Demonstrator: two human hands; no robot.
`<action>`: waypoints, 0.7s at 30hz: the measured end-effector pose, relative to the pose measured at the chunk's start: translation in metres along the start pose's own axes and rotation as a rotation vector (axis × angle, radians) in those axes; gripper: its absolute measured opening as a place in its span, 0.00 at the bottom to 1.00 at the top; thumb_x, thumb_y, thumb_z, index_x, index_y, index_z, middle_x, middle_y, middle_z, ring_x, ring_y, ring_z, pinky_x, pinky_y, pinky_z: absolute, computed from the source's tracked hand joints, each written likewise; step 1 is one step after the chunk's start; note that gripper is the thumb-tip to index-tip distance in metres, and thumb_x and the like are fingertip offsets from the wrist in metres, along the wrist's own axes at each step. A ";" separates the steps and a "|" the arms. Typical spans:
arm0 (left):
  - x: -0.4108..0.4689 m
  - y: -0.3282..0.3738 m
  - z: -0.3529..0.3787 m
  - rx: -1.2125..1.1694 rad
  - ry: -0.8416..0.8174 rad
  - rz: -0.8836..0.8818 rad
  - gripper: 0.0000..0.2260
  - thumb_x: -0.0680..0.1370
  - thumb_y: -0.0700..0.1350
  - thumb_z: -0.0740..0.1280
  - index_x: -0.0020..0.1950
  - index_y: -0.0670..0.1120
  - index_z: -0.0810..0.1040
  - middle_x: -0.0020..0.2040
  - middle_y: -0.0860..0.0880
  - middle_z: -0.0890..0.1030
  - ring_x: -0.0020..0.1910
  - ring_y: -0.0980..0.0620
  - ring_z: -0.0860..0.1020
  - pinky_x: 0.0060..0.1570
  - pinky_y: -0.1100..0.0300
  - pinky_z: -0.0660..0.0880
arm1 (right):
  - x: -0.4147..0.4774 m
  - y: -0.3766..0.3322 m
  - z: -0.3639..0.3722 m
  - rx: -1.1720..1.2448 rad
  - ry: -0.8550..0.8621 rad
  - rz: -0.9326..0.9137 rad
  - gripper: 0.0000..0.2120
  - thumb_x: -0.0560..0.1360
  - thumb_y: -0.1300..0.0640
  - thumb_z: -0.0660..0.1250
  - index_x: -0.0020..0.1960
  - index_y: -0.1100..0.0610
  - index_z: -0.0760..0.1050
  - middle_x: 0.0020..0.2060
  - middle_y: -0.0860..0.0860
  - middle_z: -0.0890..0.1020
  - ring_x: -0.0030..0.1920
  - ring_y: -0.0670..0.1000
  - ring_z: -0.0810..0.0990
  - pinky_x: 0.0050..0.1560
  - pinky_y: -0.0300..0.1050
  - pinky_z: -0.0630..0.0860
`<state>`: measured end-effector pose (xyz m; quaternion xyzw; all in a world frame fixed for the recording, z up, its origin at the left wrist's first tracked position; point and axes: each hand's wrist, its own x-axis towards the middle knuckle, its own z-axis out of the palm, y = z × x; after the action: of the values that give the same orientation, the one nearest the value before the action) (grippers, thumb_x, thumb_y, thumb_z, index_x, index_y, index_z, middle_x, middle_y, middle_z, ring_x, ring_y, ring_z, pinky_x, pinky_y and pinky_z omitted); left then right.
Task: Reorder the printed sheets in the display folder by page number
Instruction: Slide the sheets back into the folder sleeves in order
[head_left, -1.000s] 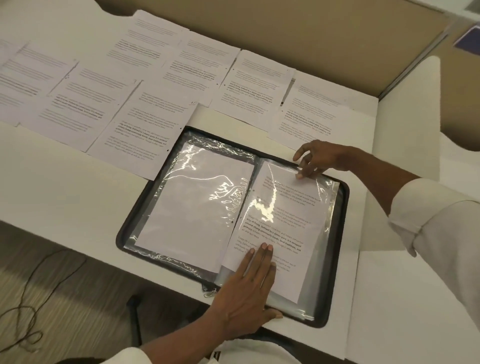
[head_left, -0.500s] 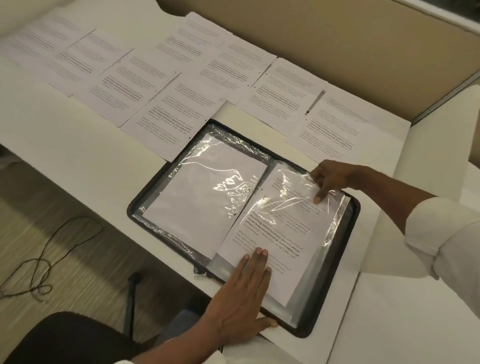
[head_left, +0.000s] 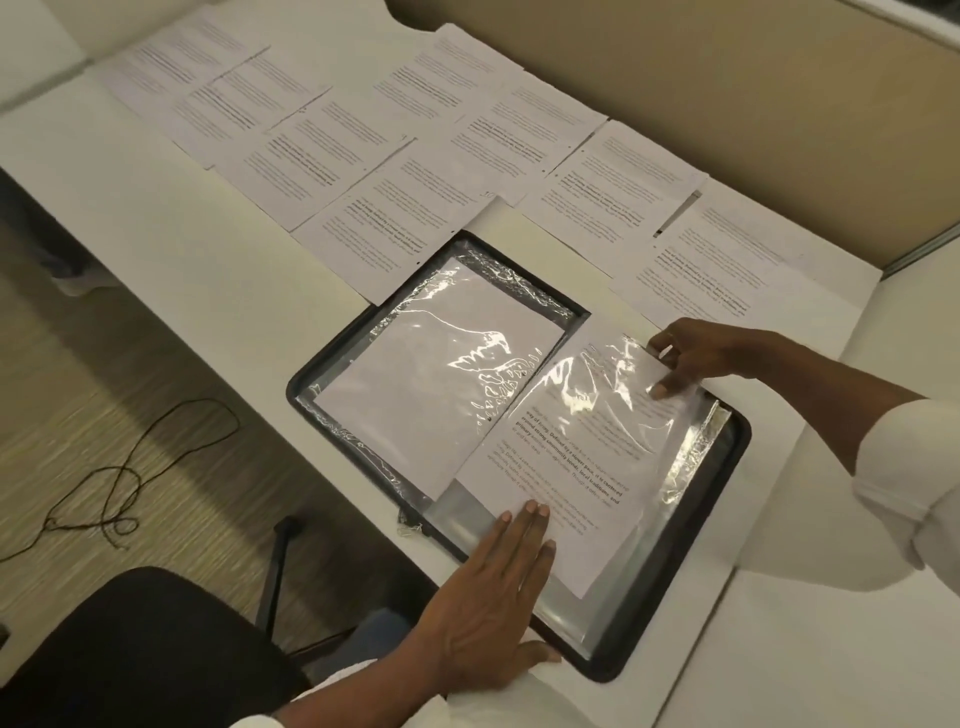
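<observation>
Plastic sleeve (head_left: 613, 415): R hand (head_left: 696, 358) pinches, L hand (head_left: 493, 597) presses flat

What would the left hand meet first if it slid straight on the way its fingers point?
Probably the crinkled clear plastic sleeve lying over the printed white sheet under the left hand; the right hand seems just beside that line.

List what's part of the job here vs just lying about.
Job: open black-rimmed plastic display folder; printed white sheet at its right sleeve; loose printed white sheets spread behind it; left hand pressing flat; right hand pinching that sheet's top.
Lying about: thin black cord; black chair seat; beige partition panel.
</observation>
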<state>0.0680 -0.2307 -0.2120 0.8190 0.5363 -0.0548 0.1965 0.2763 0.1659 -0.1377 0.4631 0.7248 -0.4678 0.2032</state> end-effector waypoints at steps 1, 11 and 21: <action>0.000 0.000 0.000 -0.006 -0.002 0.000 0.47 0.81 0.75 0.49 0.86 0.41 0.44 0.85 0.40 0.33 0.84 0.40 0.34 0.81 0.36 0.49 | 0.000 0.001 -0.001 -0.018 0.008 -0.002 0.19 0.65 0.56 0.86 0.51 0.60 0.84 0.43 0.56 0.89 0.48 0.62 0.88 0.53 0.60 0.85; -0.001 0.002 0.001 -0.085 -0.060 -0.021 0.46 0.81 0.76 0.46 0.85 0.45 0.36 0.83 0.45 0.27 0.82 0.42 0.29 0.81 0.35 0.45 | -0.002 -0.008 0.002 0.090 0.063 -0.068 0.20 0.65 0.56 0.86 0.53 0.59 0.83 0.46 0.52 0.89 0.47 0.54 0.88 0.45 0.49 0.85; -0.003 0.004 0.005 -0.082 -0.001 -0.004 0.44 0.83 0.73 0.49 0.86 0.45 0.39 0.85 0.44 0.32 0.84 0.42 0.33 0.81 0.36 0.49 | 0.004 -0.009 0.005 0.131 0.045 -0.135 0.17 0.67 0.62 0.83 0.53 0.59 0.82 0.45 0.58 0.88 0.48 0.60 0.88 0.49 0.56 0.86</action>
<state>0.0709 -0.2363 -0.2144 0.8091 0.5396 -0.0337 0.2301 0.2663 0.1625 -0.1384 0.4358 0.7266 -0.5164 0.1243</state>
